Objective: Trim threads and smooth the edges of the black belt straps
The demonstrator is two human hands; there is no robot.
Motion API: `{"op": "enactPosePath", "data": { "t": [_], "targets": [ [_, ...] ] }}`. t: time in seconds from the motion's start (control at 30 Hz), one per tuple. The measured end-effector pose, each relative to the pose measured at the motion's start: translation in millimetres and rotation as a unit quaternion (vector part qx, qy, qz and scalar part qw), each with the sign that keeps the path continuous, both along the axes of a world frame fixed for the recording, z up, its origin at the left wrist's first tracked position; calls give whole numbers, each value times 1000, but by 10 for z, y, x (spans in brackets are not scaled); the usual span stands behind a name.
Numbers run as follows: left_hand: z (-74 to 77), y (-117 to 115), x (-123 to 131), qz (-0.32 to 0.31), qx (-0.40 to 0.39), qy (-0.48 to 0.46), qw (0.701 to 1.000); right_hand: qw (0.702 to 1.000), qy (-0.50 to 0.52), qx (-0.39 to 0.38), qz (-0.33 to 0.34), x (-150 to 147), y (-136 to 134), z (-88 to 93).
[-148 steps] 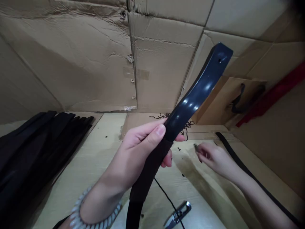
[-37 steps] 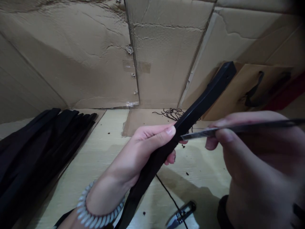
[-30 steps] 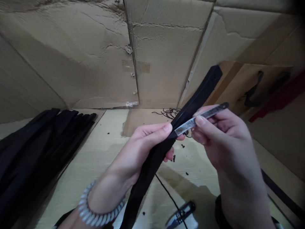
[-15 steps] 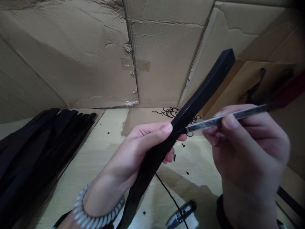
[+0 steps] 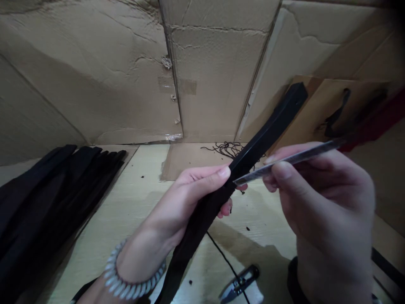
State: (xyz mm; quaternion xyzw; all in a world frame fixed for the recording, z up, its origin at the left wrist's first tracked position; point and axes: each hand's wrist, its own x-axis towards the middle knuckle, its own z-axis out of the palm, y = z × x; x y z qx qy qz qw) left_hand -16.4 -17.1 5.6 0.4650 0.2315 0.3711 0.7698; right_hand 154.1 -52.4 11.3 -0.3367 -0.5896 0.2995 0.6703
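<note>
My left hand [image 5: 202, 185] pinches a long black strap-like piece [image 5: 268, 131], thumb on top and fingertips showing underneath. It runs slantwise from lower middle to upper right, its far end boxy and its near part looking like fabric. My right hand [image 5: 316, 211] is closed on a thin, flat metallic strip [image 5: 297, 159], held between thumb and fingers. The strip's narrow tip meets the black piece's right edge, just beside my left thumb. Whether the tip goes inside the piece I cannot tell. A black cord [image 5: 221, 251] hangs below the piece.
Small thread snips [image 5: 240, 283] lie at the bottom middle. Black folded pieces [image 5: 60, 202] are piled at left. Loose black cords [image 5: 228, 148] lie on cardboard at the back. Cardboard walls [image 5: 218, 84] enclose the table [image 5: 136, 202]; a brown panel with a black strap [image 5: 311, 112] stands at right.
My right hand and the strip have moved left, and a dark bit at the strip's tip no longer shows. The far end of the black piece has dipped slightly.
</note>
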Motion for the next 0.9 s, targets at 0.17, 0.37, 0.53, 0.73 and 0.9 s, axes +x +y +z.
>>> {"op": "enactPosePath", "data": {
  "t": [0.17, 0.37, 0.53, 0.73, 0.9],
  "targets": [
    [-74, 37, 81, 10, -28, -1, 1000, 999, -45, -15, -10, -55, 119, -64],
    [-80, 57, 75, 12, -51, -14, 999, 999, -21, -32, -28, 10, 221, -104],
    [-25, 10, 43, 14, -37, 14, 999, 998, 55, -22, -32, 74, 203, -95],
    [-39, 12, 43, 11, -36, -10, 999, 1000, 29, -8, -5, -23, 165, -105],
    [-28, 20, 40, 18, -23, -11, 1000, 999, 31, -6, -16, -133, 131, -119]
  ]
}}
